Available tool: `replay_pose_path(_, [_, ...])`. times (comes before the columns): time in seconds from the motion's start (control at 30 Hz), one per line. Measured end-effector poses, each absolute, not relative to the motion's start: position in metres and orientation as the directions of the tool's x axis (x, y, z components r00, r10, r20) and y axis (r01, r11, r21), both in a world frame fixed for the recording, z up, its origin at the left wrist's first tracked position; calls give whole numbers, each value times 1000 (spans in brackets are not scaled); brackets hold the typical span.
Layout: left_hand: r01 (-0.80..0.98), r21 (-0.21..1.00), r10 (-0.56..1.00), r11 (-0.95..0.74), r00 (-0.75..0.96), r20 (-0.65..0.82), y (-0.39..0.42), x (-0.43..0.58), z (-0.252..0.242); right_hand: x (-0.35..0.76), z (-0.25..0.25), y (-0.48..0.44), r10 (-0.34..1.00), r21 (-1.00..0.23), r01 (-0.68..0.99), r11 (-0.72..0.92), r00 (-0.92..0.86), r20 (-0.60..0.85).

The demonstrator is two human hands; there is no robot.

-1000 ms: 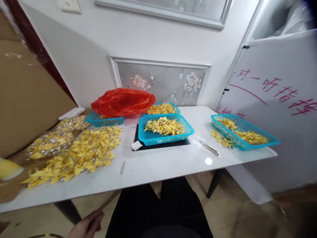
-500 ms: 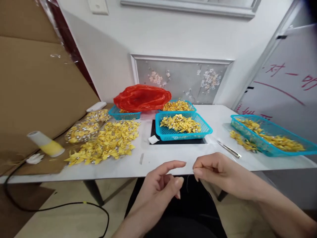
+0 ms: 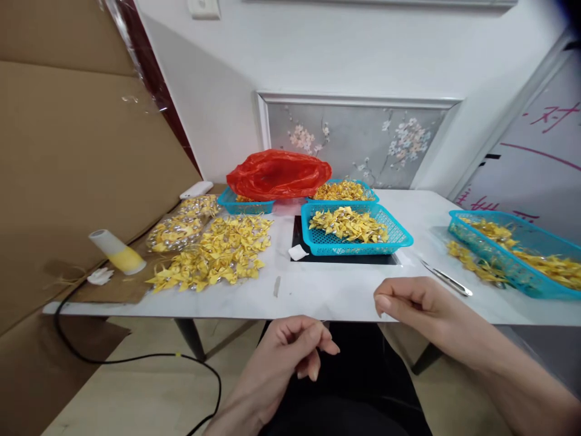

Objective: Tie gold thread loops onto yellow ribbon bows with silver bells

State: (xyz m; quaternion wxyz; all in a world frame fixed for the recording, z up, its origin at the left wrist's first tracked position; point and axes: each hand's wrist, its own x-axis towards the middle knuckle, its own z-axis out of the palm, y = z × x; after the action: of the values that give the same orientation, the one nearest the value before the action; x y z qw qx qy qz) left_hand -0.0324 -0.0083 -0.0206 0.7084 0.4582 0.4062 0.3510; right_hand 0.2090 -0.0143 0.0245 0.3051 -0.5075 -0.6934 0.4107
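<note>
My left hand (image 3: pixel 293 350) hovers just off the table's front edge, thumb against the forefinger and the other fingers loosely bent. Whatever it pinches, if anything, is too small to make out. Over the front of the tabletop, my right hand (image 3: pixel 415 306) has its thumb and fingers pressed together; their contents are hidden. Tweezers (image 3: pixel 446 278) lie just behind the right hand. Beyond the hands stands a blue basket (image 3: pixel 358 248) holding yellow ribbon pieces with silvery beads (image 3: pixel 347 225). A loose heap of similar yellow pieces (image 3: pixel 218 254) spreads over the table's left side.
At right stands another blue basket (image 3: pixel 512 275), with yellow pieces inside and beside it. A red plastic bag (image 3: pixel 279 175) covers part of a back-left basket. A yellow-and-white cone (image 3: pixel 117 251), bagged pieces (image 3: pixel 177 233) and a black cable (image 3: pixel 136 358) are at left.
My hands have moved apart, the left one downward and the right one rightward in view. The left thumb and forefinger, apart before, have closed together. The view has shifted left.
</note>
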Motion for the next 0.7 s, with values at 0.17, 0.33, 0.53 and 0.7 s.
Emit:
replay_pose_path(0.17, [-154,922,887,356,365,-282,-11,-35,-22,212,13,-18,958,-886,446,122,-287,-12])
replay_pose_path(0.33, [-138,945,923,295,299,-244,-9,-34,-19,216,3,-25,953,-880,458,124,-301,-22])
replay_pose_path(0.53, [13,993,983,113,142,-114,-6,-42,-15,227,-5,-29,980,-894,443,73,-198,-18])
replay_pose_path(0.7, [174,983,992,-59,118,39,-8,-48,2,227,9,-32,970,-995,74,-72,-227,-87])
